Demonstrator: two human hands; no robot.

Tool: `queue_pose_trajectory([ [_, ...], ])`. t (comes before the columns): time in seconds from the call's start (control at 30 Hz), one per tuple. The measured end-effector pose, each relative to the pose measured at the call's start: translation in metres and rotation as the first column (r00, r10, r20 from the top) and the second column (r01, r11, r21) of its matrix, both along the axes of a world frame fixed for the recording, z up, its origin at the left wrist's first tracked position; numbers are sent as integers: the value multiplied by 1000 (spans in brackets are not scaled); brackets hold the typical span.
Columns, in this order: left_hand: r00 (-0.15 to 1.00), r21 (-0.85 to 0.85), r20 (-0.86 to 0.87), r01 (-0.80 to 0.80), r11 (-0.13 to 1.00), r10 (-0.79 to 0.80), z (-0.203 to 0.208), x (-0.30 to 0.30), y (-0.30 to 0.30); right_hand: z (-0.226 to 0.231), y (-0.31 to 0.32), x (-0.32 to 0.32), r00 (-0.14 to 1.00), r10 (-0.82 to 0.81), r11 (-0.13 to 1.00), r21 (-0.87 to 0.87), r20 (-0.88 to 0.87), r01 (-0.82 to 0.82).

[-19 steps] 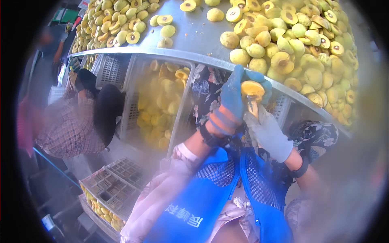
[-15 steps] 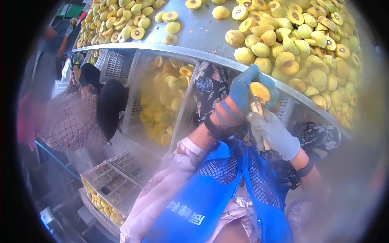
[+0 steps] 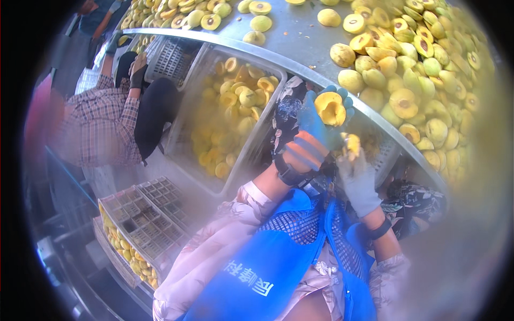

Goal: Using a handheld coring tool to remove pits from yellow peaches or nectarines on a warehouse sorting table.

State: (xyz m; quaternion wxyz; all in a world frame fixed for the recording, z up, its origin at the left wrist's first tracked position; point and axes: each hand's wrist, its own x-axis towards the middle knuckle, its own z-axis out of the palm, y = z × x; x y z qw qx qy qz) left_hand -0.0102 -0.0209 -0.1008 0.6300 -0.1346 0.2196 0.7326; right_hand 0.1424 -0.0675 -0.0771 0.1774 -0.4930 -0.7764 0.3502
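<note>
Near the metal table's edge, my left hand (image 3: 312, 122), in a blue glove, is closed around a peach half (image 3: 330, 109). Its cut face is turned up and shows an empty hollow where the stone sat. Just below, my right hand (image 3: 358, 184), in a pale grey glove, is closed on a pitting tool (image 3: 352, 152). Yellow flesh covers the tool's tip, which is apart from the peach half; the tool's exact shape is blurred.
Piles of halved peaches (image 3: 404, 101) lie on the metal table (image 3: 300, 37). A plastic crate (image 3: 230, 182) of peach halves stands below its edge, left of my arm. Stacked crates (image 3: 155, 206) sit lower left. A co-worker in a checked shirt (image 3: 99, 125) is at the left.
The tool has come out of the peach half and moved down with my right hand, carrying flesh on its tip. The peach half now faces up, its hollow showing. The view has shifted slightly.
</note>
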Motion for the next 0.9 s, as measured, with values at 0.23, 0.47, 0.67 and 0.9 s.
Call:
queue_pose_trajectory([
  [0.23,939,-81,-245,-267,960,241,-16,-87,-40,-75,74,18,772,491,866,-321,403,-383],
  [0.47,935,-197,-245,-307,931,256,-72,-231,-75,-163,118,24,775,231,967,-53,588,-248],
  [0.67,197,-337,-925,-821,460,-325,-129,-317,-115,-130,84,27,996,-71,959,-271,47,81],
  [0.9,-628,-352,-255,-648,676,-735,-72,-243,-103,-138,71,27,866,148,976,-212,478,-49],
])
